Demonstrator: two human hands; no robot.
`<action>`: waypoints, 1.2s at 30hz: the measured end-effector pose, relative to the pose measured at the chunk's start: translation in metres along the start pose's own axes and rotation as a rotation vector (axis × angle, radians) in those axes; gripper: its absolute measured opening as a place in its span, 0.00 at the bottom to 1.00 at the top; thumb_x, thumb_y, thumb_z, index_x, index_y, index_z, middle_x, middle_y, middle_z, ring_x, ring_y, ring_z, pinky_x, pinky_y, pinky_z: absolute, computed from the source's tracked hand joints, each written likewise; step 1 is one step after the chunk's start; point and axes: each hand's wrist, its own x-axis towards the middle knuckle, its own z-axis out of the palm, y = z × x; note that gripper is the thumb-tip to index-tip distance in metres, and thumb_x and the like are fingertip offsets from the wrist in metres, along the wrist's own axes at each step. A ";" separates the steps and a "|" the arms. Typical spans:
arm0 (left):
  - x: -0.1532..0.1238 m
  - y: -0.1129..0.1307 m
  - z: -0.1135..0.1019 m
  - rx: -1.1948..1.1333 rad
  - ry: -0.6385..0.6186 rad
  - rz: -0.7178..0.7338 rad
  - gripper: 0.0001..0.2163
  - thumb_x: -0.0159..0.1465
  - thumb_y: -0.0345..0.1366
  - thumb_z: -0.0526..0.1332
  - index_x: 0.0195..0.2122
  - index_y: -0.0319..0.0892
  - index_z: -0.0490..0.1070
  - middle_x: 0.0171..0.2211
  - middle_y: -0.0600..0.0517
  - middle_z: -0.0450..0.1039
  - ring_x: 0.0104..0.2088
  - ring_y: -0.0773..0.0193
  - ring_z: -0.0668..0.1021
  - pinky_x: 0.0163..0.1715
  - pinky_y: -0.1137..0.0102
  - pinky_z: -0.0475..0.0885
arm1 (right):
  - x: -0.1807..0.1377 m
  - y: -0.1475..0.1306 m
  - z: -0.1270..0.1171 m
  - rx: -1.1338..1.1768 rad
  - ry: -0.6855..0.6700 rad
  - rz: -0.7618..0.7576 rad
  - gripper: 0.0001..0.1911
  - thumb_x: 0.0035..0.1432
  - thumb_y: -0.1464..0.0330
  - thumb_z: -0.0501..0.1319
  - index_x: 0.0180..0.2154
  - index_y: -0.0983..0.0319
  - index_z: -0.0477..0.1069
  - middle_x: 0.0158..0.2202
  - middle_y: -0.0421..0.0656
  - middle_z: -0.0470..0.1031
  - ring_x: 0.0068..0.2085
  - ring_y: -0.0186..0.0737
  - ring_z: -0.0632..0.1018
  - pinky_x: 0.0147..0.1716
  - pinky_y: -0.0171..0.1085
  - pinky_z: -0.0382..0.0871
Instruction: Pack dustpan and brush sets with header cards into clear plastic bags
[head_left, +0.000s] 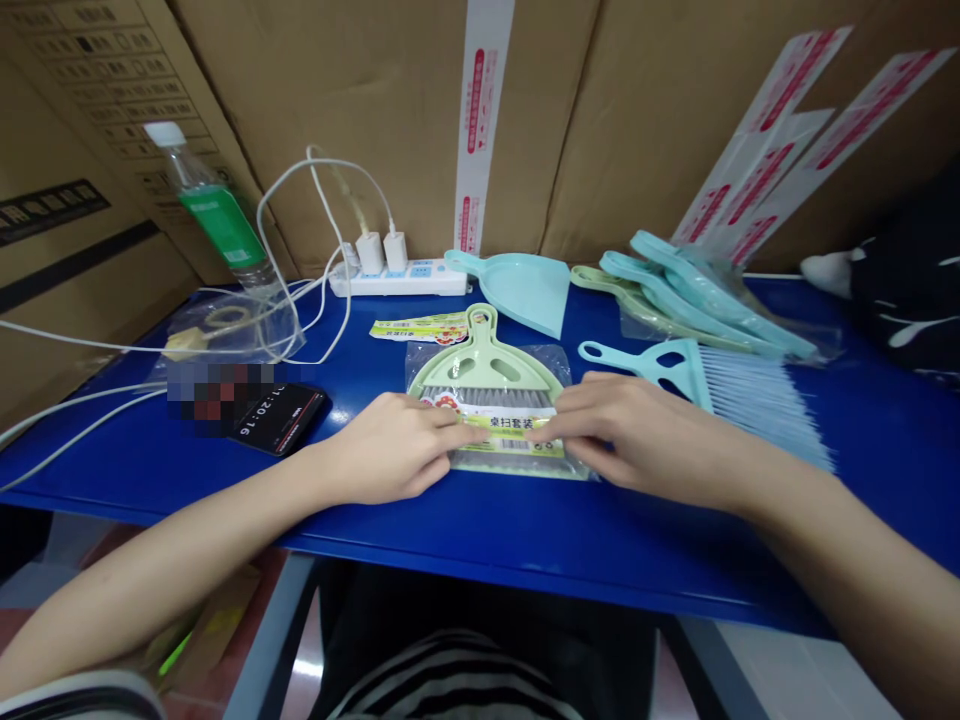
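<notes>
A green mini dustpan with a brush, sealed in a clear bag (491,375), lies on the blue table (525,530) in front of me. A yellow label strip (510,425) runs across the bag's lower part. My left hand (390,450) presses its fingertips on the strip's left end. My right hand (637,435) presses on the strip's right end. Both hands lie flat with the fingers together and stretched out, gripping nothing.
A light blue brush (720,385) lies right of the bag, a light blue dustpan (525,285) behind it, and bagged dustpans (690,295) at back right. At the left are a phone (281,415), a power strip (405,277), cables and a bottle (217,215). Cardboard boxes stand behind.
</notes>
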 end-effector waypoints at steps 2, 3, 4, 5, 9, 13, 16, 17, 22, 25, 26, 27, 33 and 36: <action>-0.001 0.000 0.001 -0.003 0.027 0.017 0.18 0.61 0.28 0.52 0.50 0.44 0.71 0.39 0.52 0.79 0.35 0.61 0.81 0.33 0.68 0.73 | 0.000 0.001 0.000 0.016 -0.006 0.008 0.16 0.57 0.78 0.52 0.33 0.59 0.78 0.23 0.39 0.75 0.25 0.36 0.70 0.29 0.36 0.61; -0.001 0.000 0.001 -0.003 0.038 0.020 0.17 0.61 0.28 0.52 0.49 0.44 0.72 0.38 0.53 0.80 0.34 0.62 0.81 0.33 0.68 0.73 | 0.000 0.001 0.000 0.020 -0.009 0.012 0.16 0.57 0.78 0.52 0.33 0.59 0.78 0.24 0.40 0.75 0.26 0.36 0.70 0.29 0.36 0.61; -0.001 0.000 0.001 -0.001 0.049 0.021 0.16 0.62 0.28 0.51 0.48 0.44 0.72 0.37 0.53 0.80 0.33 0.62 0.80 0.32 0.68 0.73 | 0.000 0.001 0.000 0.022 -0.009 0.013 0.16 0.58 0.77 0.52 0.33 0.59 0.78 0.24 0.40 0.76 0.26 0.36 0.71 0.29 0.36 0.61; -0.001 0.000 0.001 0.002 0.056 0.019 0.16 0.62 0.28 0.51 0.47 0.43 0.73 0.37 0.53 0.80 0.32 0.62 0.80 0.32 0.68 0.73 | 0.000 0.002 0.001 0.021 -0.007 0.012 0.16 0.58 0.77 0.52 0.33 0.59 0.78 0.24 0.40 0.76 0.26 0.36 0.71 0.30 0.37 0.61; -0.001 0.001 -0.001 0.005 0.042 0.005 0.16 0.61 0.28 0.52 0.46 0.43 0.73 0.38 0.52 0.80 0.34 0.61 0.81 0.30 0.69 0.72 | 0.003 0.001 0.003 -0.024 0.026 -0.027 0.17 0.59 0.77 0.50 0.32 0.61 0.78 0.24 0.41 0.74 0.25 0.36 0.70 0.31 0.37 0.62; -0.001 0.001 -0.001 -0.007 0.010 -0.015 0.17 0.61 0.27 0.52 0.49 0.44 0.72 0.39 0.53 0.79 0.32 0.64 0.80 0.30 0.71 0.72 | 0.004 -0.002 0.006 -0.016 0.036 -0.050 0.18 0.59 0.77 0.50 0.38 0.60 0.78 0.24 0.41 0.75 0.26 0.36 0.71 0.32 0.37 0.62; -0.001 0.001 0.000 0.001 0.039 0.005 0.18 0.61 0.28 0.51 0.49 0.45 0.72 0.35 0.53 0.79 0.29 0.65 0.79 0.30 0.71 0.71 | 0.005 -0.003 0.008 0.016 0.016 -0.031 0.18 0.59 0.77 0.51 0.39 0.60 0.78 0.25 0.40 0.76 0.27 0.36 0.72 0.32 0.36 0.63; -0.001 0.000 -0.001 0.009 0.057 0.012 0.17 0.61 0.28 0.51 0.48 0.44 0.73 0.34 0.53 0.79 0.29 0.65 0.78 0.29 0.71 0.71 | 0.005 -0.003 0.009 0.024 0.013 -0.028 0.18 0.58 0.77 0.51 0.39 0.60 0.78 0.25 0.41 0.76 0.27 0.36 0.72 0.32 0.36 0.63; -0.003 -0.003 -0.002 0.059 0.113 0.011 0.14 0.61 0.29 0.50 0.39 0.43 0.76 0.31 0.53 0.77 0.26 0.65 0.77 0.28 0.69 0.70 | 0.005 -0.001 0.008 0.043 0.027 -0.038 0.18 0.59 0.77 0.50 0.39 0.61 0.78 0.27 0.42 0.78 0.29 0.37 0.73 0.33 0.37 0.64; -0.003 -0.003 -0.002 0.061 0.098 0.020 0.14 0.62 0.29 0.50 0.40 0.43 0.75 0.32 0.53 0.78 0.27 0.65 0.77 0.28 0.70 0.70 | 0.004 0.000 0.006 0.032 0.036 -0.037 0.18 0.59 0.76 0.50 0.36 0.61 0.78 0.27 0.42 0.78 0.28 0.37 0.73 0.33 0.38 0.64; -0.003 -0.002 -0.002 0.058 0.087 0.018 0.14 0.61 0.29 0.50 0.40 0.43 0.75 0.32 0.53 0.78 0.27 0.65 0.77 0.28 0.70 0.70 | 0.003 0.000 0.006 0.027 0.036 -0.034 0.17 0.59 0.76 0.50 0.35 0.61 0.78 0.26 0.42 0.77 0.27 0.37 0.72 0.33 0.38 0.64; -0.002 -0.002 -0.002 0.057 0.074 0.014 0.14 0.61 0.29 0.50 0.40 0.43 0.75 0.32 0.53 0.78 0.27 0.65 0.77 0.28 0.70 0.70 | 0.003 0.000 0.006 0.023 0.036 -0.031 0.17 0.59 0.76 0.50 0.34 0.61 0.78 0.26 0.42 0.77 0.27 0.36 0.72 0.33 0.38 0.64; -0.003 -0.004 -0.004 0.064 0.091 -0.003 0.14 0.61 0.29 0.49 0.38 0.43 0.75 0.31 0.53 0.78 0.25 0.65 0.76 0.27 0.70 0.69 | 0.004 -0.001 0.008 0.070 0.039 -0.005 0.16 0.59 0.76 0.50 0.31 0.60 0.76 0.27 0.41 0.78 0.28 0.36 0.74 0.34 0.37 0.64; -0.004 -0.006 -0.006 0.076 0.174 -0.029 0.14 0.62 0.29 0.48 0.36 0.42 0.74 0.30 0.54 0.78 0.25 0.66 0.76 0.27 0.70 0.68 | 0.003 -0.001 0.009 0.067 0.048 -0.008 0.15 0.59 0.76 0.50 0.32 0.61 0.75 0.28 0.42 0.79 0.30 0.37 0.76 0.36 0.38 0.64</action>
